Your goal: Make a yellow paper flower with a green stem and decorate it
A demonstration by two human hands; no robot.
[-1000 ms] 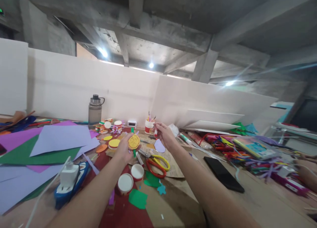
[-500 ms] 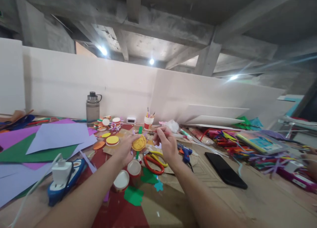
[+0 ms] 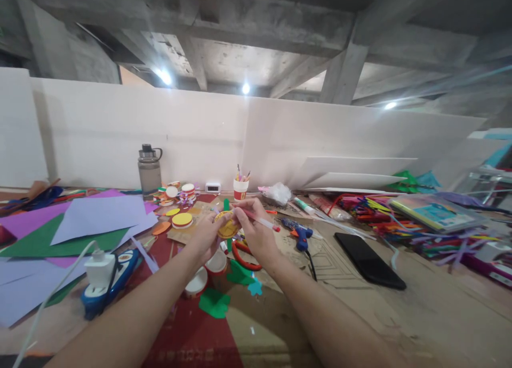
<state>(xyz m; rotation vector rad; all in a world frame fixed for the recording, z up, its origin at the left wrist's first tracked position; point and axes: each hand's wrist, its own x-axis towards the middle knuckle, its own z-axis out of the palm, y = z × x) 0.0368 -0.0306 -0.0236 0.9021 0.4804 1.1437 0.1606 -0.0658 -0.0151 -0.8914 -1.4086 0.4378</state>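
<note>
My left hand [image 3: 205, 236] is closed around a yellow round disc [image 3: 229, 230] with dark markings on its face. A green strip [image 3: 226, 203] sticks out above and below the disc. My right hand [image 3: 258, 234] pinches a red pen [image 3: 269, 224] with a clear barrel, its back end pointing right. The pen's tip meets the disc or lies just over it; the fingers hide the exact contact. Below the hands stand two white-topped round tubs [image 3: 216, 263]. Red-handled scissors [image 3: 241, 260] lie partly hidden behind my right hand.
Left are coloured paper sheets [image 3: 98, 218], a blue power strip [image 3: 114, 285] and a bottle [image 3: 149, 173]. A pen cup [image 3: 240, 189] stands behind the hands. To the right lie a glue gun [image 3: 303, 237], a black phone [image 3: 368, 260] and colourful strips [image 3: 368, 224].
My right hand has moved left and brought the pen to the yellow disc, now covering the scissors' yellow handle. My left hand still holds the disc. The view has shifted slightly.
</note>
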